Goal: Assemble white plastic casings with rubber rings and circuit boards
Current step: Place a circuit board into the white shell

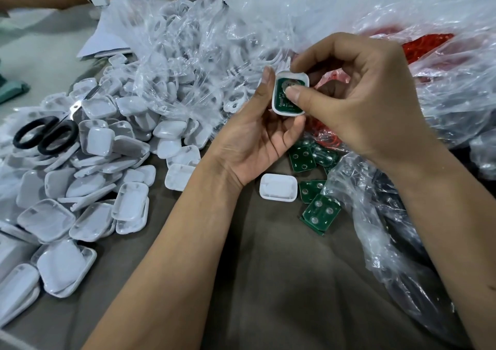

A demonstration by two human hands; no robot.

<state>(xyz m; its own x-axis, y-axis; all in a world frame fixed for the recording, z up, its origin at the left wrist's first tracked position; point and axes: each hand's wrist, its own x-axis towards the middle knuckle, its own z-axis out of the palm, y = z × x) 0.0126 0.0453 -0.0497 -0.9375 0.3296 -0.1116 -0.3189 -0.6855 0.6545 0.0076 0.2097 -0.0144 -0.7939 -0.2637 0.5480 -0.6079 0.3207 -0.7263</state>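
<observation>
The left hand (255, 134) grips a white casing (290, 93) above the counter (268, 269), thumb on its left edge and fingers beneath. The right hand (357, 102) pinches the same casing, its thumb pressing on the green circuit board (285, 95) seated inside. More boards (320, 212) and one empty casing (278, 187) lie just below, with red rubber rings (426, 44) bagged behind.

A: What did the operator wear?
B: Nothing on the arms. Both forearms were bare to the frame edge, no sleeves seen.
A: Gloves, watch, rings?
B: Left hand (255, 134) and right hand (357, 102) were bare. Nails short, unpainted where visible.
</observation>
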